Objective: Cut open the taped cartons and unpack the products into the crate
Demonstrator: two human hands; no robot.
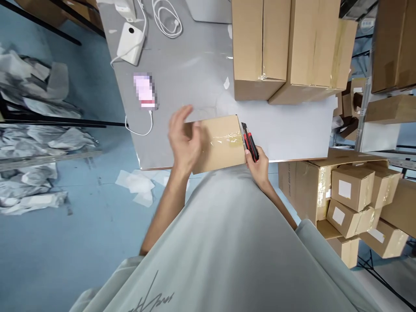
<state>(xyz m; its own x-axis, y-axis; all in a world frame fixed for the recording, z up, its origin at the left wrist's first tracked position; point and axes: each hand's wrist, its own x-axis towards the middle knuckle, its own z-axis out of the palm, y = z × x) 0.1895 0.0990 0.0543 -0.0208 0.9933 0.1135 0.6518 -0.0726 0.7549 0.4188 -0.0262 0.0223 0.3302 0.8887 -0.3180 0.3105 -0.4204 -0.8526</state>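
Note:
A small brown cardboard box (221,149) with clear tape across it lies at the table's near edge, against my body. My left hand (185,141) is at the box's left end, fingers spread and slightly blurred; I cannot tell whether it touches the cardboard. In my right hand (259,167) is a red and black utility knife (250,142), its tip pointing away from me. That hand is closed around the knife's lower part, beside the box's right end.
Two large taped cartons (276,43) stand at the table's back right. A phone (144,90) on a cable, a white power bank (130,43) and a coiled white cable (165,19) lie left. An open carton (300,188) of smaller boxes stands right, below table height.

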